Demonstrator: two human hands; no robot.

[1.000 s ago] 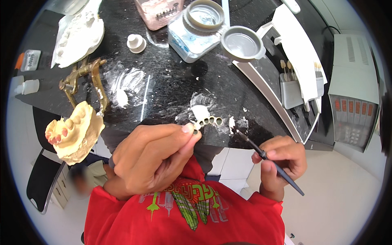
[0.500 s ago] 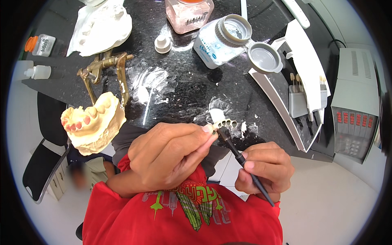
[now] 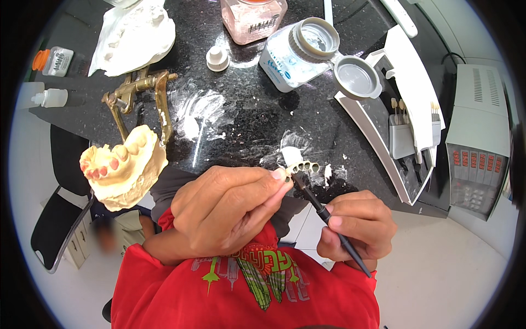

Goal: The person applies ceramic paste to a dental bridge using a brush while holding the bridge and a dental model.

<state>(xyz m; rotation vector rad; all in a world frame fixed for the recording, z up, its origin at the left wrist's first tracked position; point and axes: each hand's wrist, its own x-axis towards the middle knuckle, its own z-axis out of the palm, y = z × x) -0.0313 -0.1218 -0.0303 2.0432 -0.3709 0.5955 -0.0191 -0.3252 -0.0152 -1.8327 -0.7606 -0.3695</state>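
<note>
My left hand (image 3: 227,203) is closed, pinching one end of a dental bridge (image 3: 308,166), a short curved row of pale crowns with dark hollows facing me. In my right hand (image 3: 361,222) is a slim black-handled brush (image 3: 318,204), held like a pen. Its tip touches or nearly touches the bridge beside my left fingertips; the fine contact is too small to make out. To the left, a yellow plaster dental model (image 3: 129,183) with red-marked teeth hangs at the table edge on a brass articulator (image 3: 163,104). A white plaster cast (image 3: 139,41) sits at the articulator's far end.
White powder (image 3: 189,123) smears the black stone tabletop (image 3: 246,115). Beyond are a pink-powder jar (image 3: 253,22), an open clear jar (image 3: 290,60) and a white cap (image 3: 217,58). An open shade-guide case (image 3: 378,142) and a grey control unit (image 3: 476,142) stand right. A person (image 3: 129,227) is lower left.
The brush and both hands stay nearly in place, with only a slight shift at the brush. The whole view has moved a little.
</note>
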